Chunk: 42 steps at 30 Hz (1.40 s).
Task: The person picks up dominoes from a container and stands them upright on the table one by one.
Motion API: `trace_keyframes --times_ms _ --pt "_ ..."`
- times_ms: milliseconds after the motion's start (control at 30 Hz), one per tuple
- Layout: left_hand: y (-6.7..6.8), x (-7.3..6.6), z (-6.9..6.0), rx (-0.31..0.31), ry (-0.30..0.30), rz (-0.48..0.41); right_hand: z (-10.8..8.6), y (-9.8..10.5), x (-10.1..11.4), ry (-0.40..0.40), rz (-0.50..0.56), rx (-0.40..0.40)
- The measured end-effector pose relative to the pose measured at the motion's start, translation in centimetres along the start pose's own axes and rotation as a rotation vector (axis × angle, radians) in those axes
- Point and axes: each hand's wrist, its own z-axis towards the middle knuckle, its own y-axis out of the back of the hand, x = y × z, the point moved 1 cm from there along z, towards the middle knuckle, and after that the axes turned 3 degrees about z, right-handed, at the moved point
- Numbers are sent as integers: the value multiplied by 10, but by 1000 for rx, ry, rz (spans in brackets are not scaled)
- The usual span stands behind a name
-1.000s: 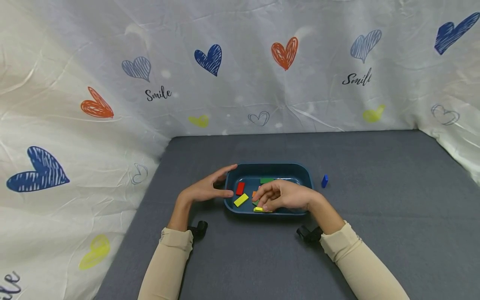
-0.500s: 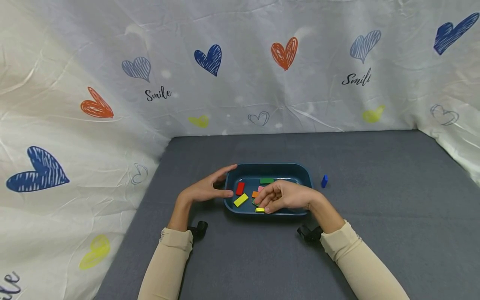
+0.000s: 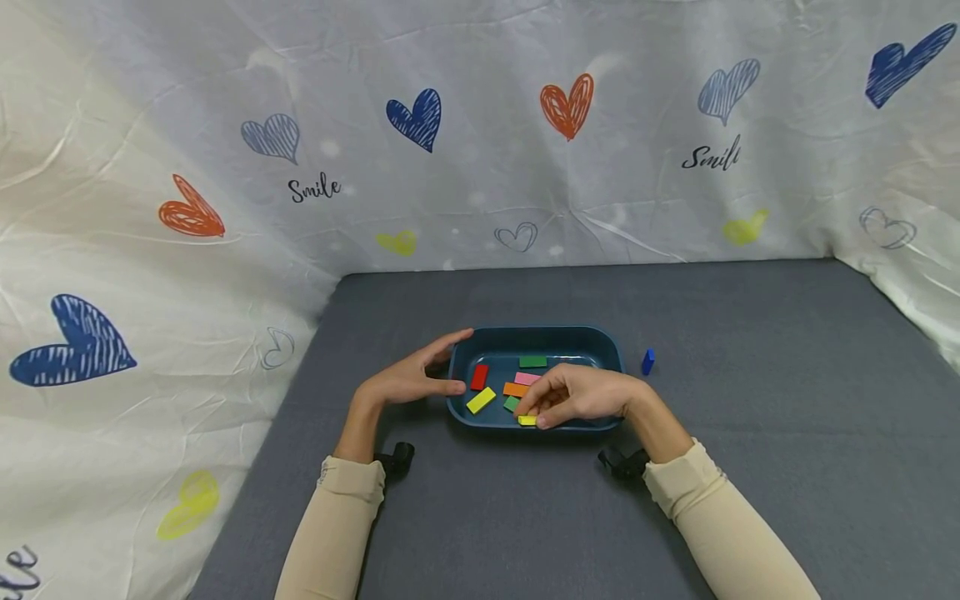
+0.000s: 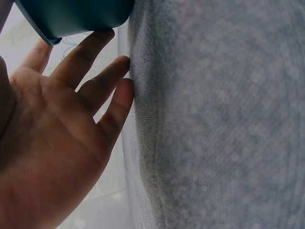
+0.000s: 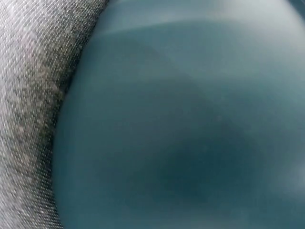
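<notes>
A pale sheet printed with hearts and the word "Smile" is hanging behind a dark gray tabletop. Beige sleeves are reaching in, the left sleeve from 8 o'clock and the right sleeve from 4 o'clock, as seen from a blue-green tray that is resting on the tabletop and holding colored blocks. All clock directions are centering on that tray, with 12 pointing to the sheet.

Both of the person's hands are working at the tray. The left hand is spreading wide at 9 o'clock, one fingertip touching the tray's outer side in the left wrist view. The right hand is leaning over the tray from 4 o'clock, its thumb and fingers narrowing to a pinch on a small yellow block at 6 o'clock, beside the near wall.

Inside the tray, a long green block is lying at 12 o'clock, a red block at 9 and a slanting yellow block at 8. A pink block and an orange block are sitting near the center, while a partly hidden green block is showing at 7. Outside, a blue block is standing at 3 o'clock.
</notes>
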Motion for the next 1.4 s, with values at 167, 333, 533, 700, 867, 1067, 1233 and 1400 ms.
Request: trace_keyframes --times_ms 167,333,533,700,867,1067,1233,1400 --pt "-1 -2 0 3 1 -2 -1 0 -1 34 24 -33" --pt "-1 -4 1 4 8 -5 -4 2 2 51 59 -91" --pt "0 -4 2 9 5 -7 -20 11 15 121 92 -151" --pt "-1 -4 1 11 -4 -6 -51 26 30 180 62 -267" --pt "-1 -4 0 8 -1 0 -90 45 36 187 -32 -438" --pt "0 -2 0 9 -6 3 -130 61 30 88 -126 -669" --pt "1 -1 -1 3 4 0 -146 69 21 -61 -212 -759" --pt "0 -3 -2 9 -11 -3 -149 75 6 -129 -208 -752"
